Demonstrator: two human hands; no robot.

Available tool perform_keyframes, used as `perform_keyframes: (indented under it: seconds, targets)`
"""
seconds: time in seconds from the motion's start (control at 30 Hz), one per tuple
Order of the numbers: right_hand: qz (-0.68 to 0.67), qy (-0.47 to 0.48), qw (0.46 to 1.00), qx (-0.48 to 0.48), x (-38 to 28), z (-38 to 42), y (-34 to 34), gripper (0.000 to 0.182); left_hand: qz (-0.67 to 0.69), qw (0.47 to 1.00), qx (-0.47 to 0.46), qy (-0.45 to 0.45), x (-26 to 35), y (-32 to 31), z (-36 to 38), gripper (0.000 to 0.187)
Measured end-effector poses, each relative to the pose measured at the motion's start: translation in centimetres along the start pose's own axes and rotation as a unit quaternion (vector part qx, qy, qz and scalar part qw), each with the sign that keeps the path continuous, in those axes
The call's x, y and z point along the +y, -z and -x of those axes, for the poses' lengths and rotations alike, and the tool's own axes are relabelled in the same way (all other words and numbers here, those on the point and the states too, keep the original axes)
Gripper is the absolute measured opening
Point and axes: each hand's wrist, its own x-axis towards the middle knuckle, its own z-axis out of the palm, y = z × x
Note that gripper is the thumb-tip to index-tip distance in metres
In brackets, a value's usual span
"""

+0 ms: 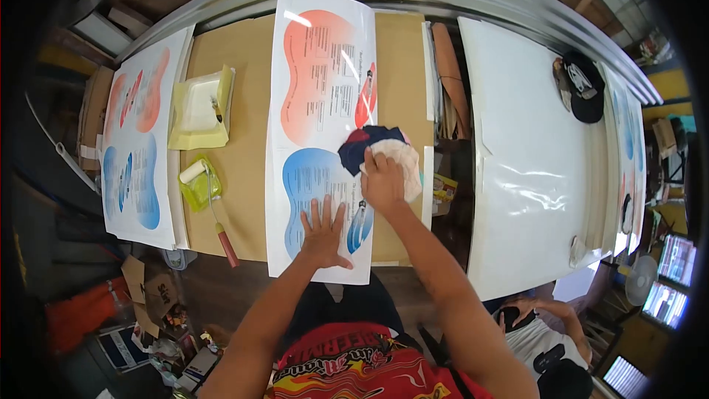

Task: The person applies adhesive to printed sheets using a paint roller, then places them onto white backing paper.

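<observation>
On table: two hands (353, 207), two posters (322, 125).

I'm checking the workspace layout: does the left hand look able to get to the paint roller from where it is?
Probably yes. The left hand lies flat on the printed sheet, and the paint roller lies to its left on bare brown board, with nothing between them. It would have to lift off the sheet.

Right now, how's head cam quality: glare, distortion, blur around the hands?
Head view: heavy fisheye, table edges bow and corners vignette black; glare streaks on the glossy printed sheet and the white sheet; light is even with soft shadows; left hand flat on the print and right hand on the cloth wad are sharp, small text unreadable.
</observation>
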Motion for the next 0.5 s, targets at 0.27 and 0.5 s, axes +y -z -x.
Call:
perform_keyframes:
  seconds: [0.27, 0.5]
  targets:
    - [0.052, 0.006, 0.999, 0.016, 5.4, -15.7, -2.8, 0.053, 0.032, 0.999, -0.013, 0.003, -0.3, 0.3, -0.1, 0.152]
    - [0.073, -0.040, 0.995, 0.063, 8.8, -30.0, -3.8, 0.049, 0.081, 0.997, 0.013, 0.004, -0.6, 0.1, -0.2, 0.150]
